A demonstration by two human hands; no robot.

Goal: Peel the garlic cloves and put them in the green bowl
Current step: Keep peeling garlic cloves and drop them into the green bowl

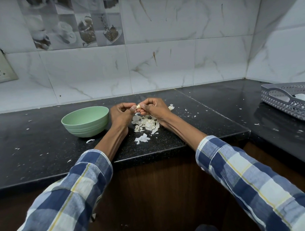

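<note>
- One black speckled countertop [42, 142] spans the view and turns a corner at the right; white flakes of skin lie scattered over it.
- Marble-pattern wall tiles [168, 46] back the counter, with a panel of grey picture tiles [72, 19] at upper left and a switch plate [1, 68] at the left edge.
- Two checked sleeves, blue, white and yellow, are pushed up the forearms: left sleeve [71, 190], right sleeve [253, 186].
- A grey perforated basket [286, 103] sits at the far right of the counter, holding something white; what it is cannot be told.
- The green bowl [86, 121] stands upright on the counter, just beside the left wrist. Its contents are not visible from this angle.
- The left hand [121, 112] and right hand [153, 107] meet above the counter, fingers curled, both pinching the same garlic clove [138, 107].
- The clove is held between the fingertips of both hands, to the right of the bowl and clear of it.
- A pile of peeled skins [146, 123] lies directly beneath the hands, with a smaller clump [142, 138] nearer the counter edge.
- A small whitish piece [171, 107] lies just beyond the right hand; whether clove or skin cannot be told.
</note>
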